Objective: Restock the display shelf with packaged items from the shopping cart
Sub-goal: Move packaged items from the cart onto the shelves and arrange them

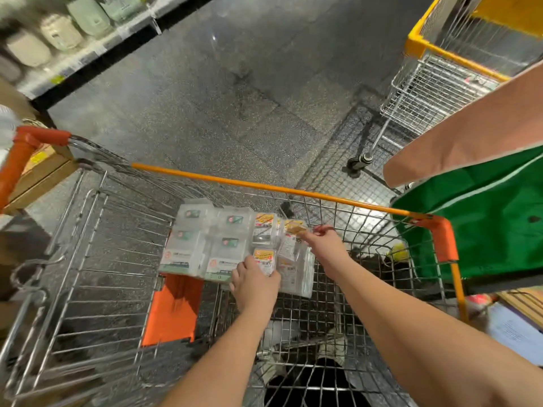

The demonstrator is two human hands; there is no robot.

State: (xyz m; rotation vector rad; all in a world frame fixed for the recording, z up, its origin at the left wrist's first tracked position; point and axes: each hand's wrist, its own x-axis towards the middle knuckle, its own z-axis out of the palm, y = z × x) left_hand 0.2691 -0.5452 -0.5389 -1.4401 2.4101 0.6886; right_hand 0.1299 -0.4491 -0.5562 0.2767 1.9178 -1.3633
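A wire shopping cart (323, 196) with an orange rim fills the lower view. Inside it lie several clear plastic packages: ones with green labels (202, 245) on the left and ones with yellow-orange labels (264, 227) on the right. My left hand (254, 284) grips the near end of a yellow-labelled pack (264, 258), thumb on its right side. My right hand (324, 242) reaches over the stack and pinches the far top corner of another clear pack (291, 245). The display shelf (73, 54) with pale appliances runs along the upper left, blurred.
An orange flap (172, 309) hangs inside the cart. A second wire cart with a yellow rim (435, 83) stands at the upper right, a green bag (484, 218) beside it. A tan board (476, 124) juts in from the right. Cardboard boxes (38, 171) sit at left.
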